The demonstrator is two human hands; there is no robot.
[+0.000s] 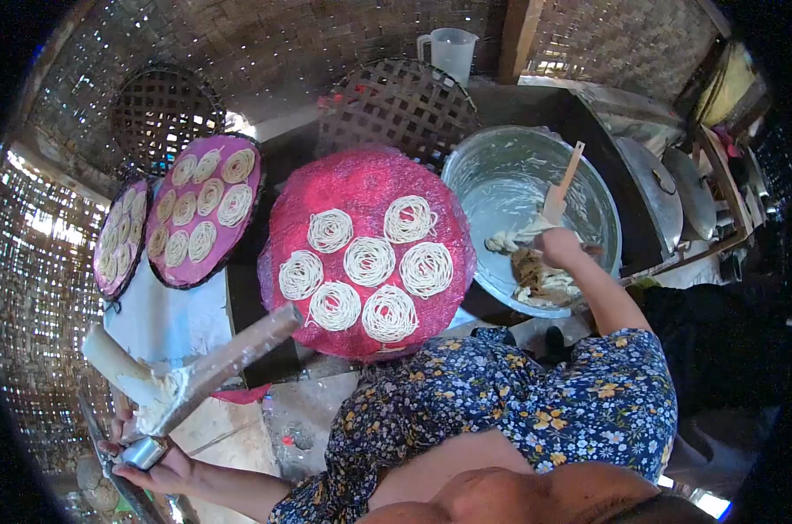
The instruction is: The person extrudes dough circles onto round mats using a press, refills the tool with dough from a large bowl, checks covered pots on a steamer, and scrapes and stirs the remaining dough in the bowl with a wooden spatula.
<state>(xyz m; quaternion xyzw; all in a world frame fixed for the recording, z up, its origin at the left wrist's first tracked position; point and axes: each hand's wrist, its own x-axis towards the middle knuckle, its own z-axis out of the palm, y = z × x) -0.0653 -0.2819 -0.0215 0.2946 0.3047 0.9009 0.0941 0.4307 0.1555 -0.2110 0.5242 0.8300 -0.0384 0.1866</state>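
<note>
At the lower left, my left hand (164, 472) is wrapped round the metal cylinder of a noodle press (230, 358), whose two thick bar handles spread upward. Pale dough (162, 397) clings where the bars meet. My right hand (560, 247) reaches into a large metal basin (601, 188), its fingers closed on pale dough (503, 242); part of the grip is hidden. A spatula with a wooden handle (572, 166) leans inside the basin, its blade just above this hand. Between my hands, several coiled noodle rounds (370, 261) lie on a round pink-red sheet (348, 175).
Two more round trays (173, 271) of noodle coils stand at the left. Behind are open-weave baskets (396, 100) and a plastic jug (453, 54). Large metal lids (649, 188) lean at the right, near a shelf. Woven walls (265, 44) enclose the space.
</note>
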